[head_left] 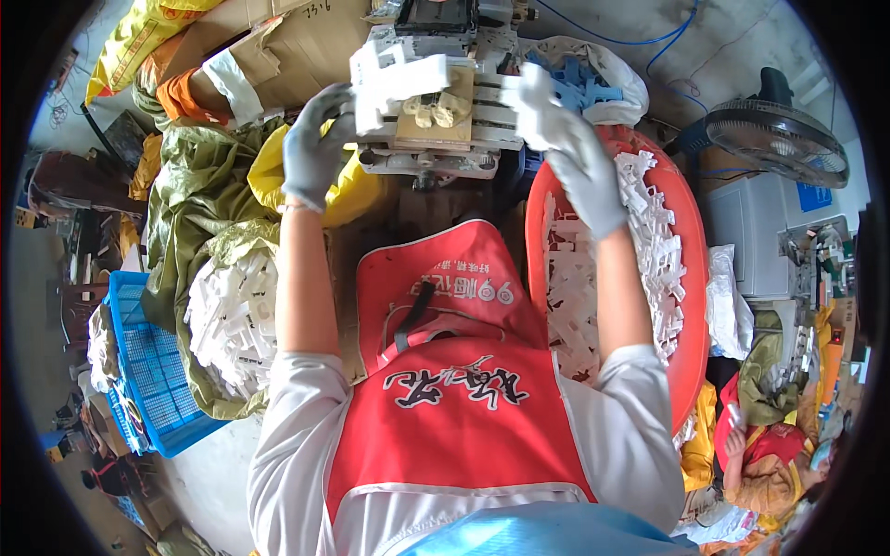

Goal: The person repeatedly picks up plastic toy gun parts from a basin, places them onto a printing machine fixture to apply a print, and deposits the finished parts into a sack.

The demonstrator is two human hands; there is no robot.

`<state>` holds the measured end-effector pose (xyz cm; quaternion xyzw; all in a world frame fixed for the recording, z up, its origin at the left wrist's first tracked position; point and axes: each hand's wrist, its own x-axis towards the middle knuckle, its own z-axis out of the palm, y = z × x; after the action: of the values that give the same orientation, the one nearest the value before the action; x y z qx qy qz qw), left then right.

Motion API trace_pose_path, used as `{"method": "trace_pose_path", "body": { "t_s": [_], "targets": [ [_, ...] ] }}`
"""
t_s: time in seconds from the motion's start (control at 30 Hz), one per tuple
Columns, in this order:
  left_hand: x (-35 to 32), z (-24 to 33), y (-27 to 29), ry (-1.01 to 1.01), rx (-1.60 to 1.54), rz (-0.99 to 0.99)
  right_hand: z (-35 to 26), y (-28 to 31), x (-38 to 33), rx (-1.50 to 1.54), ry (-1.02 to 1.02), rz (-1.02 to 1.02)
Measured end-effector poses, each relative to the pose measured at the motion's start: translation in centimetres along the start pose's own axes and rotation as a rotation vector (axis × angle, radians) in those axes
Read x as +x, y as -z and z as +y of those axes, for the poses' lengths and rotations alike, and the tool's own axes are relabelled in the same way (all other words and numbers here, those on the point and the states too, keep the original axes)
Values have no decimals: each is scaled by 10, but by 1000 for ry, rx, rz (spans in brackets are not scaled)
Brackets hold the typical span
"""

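Grey left fingers [331, 96] half-curl by a white piece [417, 78]; right fingers [553, 122] blur, grips unclear.

Before me stands the machine [428, 165], a plate [434, 135] on it between my left fingers [334, 100] and right fingers [559, 127]. On my left sits a sack [229, 408] of plastic parts [236, 310], a basket [171, 371] farther left. On my right, a tub [692, 343] holds more parts; beyond it lies an open bag [632, 97], and farther right stands the fan [779, 139].
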<state>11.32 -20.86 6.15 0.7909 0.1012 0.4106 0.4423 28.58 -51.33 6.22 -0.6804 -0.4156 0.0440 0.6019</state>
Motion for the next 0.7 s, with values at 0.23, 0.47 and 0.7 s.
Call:
{"method": "trace_pose_path", "body": {
  "t_s": [0.23,0.47,0.7],
  "targets": [
    [-77,-6,67,150,161,161,-11,-54,65,-529,427,-272],
    [-118,-8,89,211,206,208,-4,-53,73,-768,498,-342],
    [-116,-12,72,197,43,226,-16,-70,79,-859,594,-368]
  ]
}}
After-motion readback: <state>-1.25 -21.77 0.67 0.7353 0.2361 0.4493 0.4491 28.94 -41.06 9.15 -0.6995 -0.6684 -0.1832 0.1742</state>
